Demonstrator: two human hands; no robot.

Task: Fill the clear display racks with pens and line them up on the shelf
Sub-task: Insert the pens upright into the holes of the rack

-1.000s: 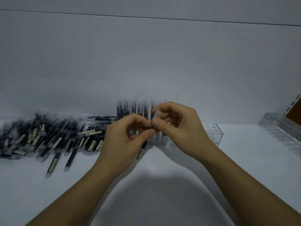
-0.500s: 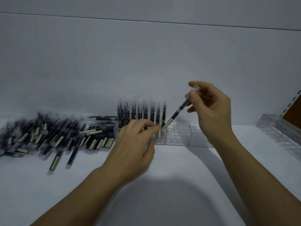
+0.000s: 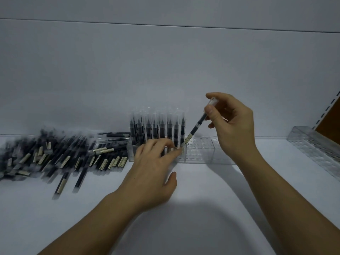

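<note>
A clear display rack (image 3: 202,153) stands on the white shelf at the middle. Its left part holds several upright black pens (image 3: 160,127); its right holes are empty. My right hand (image 3: 231,124) pinches a black pen (image 3: 197,126) by its clear cap, tilted, with the labelled lower end at the rack's top just right of the filled rows. My left hand (image 3: 154,173) rests with spread fingers against the rack's front, fingertips touching it, holding nothing.
A big heap of loose black pens (image 3: 60,153) lies on the shelf to the left. A second clear rack (image 3: 316,146), empty, lies at the right edge by the shelf upright. The grey back wall rises close behind the racks.
A second ago both hands held one pen together in front of the rack. My right hand then lifted it up and right, and my left hand let go and settled on the rack's front.
</note>
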